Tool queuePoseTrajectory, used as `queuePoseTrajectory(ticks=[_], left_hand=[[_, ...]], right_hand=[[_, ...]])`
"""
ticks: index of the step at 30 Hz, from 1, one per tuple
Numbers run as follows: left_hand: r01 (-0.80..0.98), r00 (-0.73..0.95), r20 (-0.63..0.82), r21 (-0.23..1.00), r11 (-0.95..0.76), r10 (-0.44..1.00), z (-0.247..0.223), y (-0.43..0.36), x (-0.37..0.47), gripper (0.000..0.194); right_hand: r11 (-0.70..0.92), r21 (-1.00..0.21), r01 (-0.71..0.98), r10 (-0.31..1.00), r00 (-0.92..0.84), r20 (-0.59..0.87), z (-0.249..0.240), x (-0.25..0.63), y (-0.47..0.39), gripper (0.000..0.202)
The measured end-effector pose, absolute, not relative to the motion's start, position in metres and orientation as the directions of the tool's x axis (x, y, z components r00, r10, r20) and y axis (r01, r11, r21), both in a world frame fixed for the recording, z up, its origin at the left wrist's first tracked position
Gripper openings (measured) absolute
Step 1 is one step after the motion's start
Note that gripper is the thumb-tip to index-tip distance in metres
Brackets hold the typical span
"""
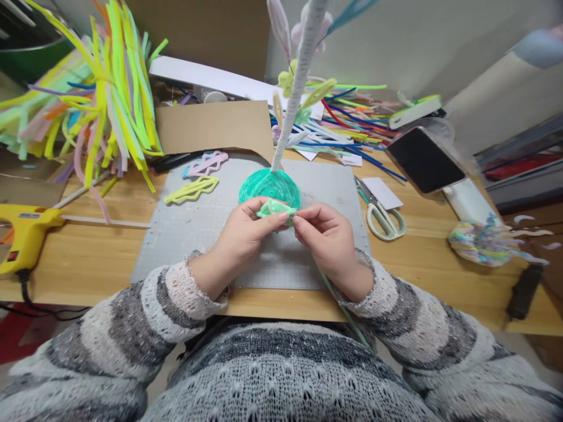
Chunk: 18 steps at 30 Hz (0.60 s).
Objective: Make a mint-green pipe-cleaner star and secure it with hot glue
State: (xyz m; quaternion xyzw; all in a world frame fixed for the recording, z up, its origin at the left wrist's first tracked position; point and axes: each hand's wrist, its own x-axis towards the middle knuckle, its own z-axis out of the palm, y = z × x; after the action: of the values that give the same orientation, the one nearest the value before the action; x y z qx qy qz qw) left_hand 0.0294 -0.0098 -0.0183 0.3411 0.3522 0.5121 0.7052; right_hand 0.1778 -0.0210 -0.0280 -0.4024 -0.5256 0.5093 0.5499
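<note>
Between my two hands is a small light green shape of bent pipe cleaner (pixel 275 207). My left hand (pixel 241 234) pinches it from the left, thumb on top. The fingertips of my right hand (pixel 328 237) are closed on its right end. A long green strand (pixel 341 305) hangs below my right hand past the table edge. Just behind my hands, a round coiled green base (pixel 269 184) carries an upright white wrapped stem (pixel 294 99). Pale flower and leaf shapes (pixel 319 92) are around the stem, and its top runs out of view.
Under my hands lies a grey cutting mat (pixel 211 234), with yellow (pixel 192 189) and pink (pixel 209 163) bent shapes. A yellow glue gun (pixel 29 234) lies left, below bundled pipe cleaners (pixel 109 88). Scissors (pixel 385 217), a phone (pixel 426 159) and a multicoloured coil (pixel 481 241) lie right.
</note>
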Motion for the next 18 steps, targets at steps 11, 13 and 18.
queuePoseTrajectory(ticks=[11,13,18], left_hand=[[0.178,0.134,0.008,0.984,-0.032,0.991,-0.010,-0.011,0.018,0.015],[0.280,0.240,0.023,0.956,-0.092,0.971,-0.006,-0.008,0.013,0.013],[0.246,0.411,-0.115,0.969,0.012,0.904,0.000,-0.001,0.004,0.017]], right_hand=[[0.598,-0.576,0.557,0.796,-0.333,0.505,-0.015,0.190,-0.024,0.011],[0.555,-0.653,0.516,0.832,-0.357,0.425,-0.011,0.193,-0.021,0.010],[0.210,-0.946,0.249,0.917,-0.386,0.102,-0.006,0.198,-0.008,0.009]])
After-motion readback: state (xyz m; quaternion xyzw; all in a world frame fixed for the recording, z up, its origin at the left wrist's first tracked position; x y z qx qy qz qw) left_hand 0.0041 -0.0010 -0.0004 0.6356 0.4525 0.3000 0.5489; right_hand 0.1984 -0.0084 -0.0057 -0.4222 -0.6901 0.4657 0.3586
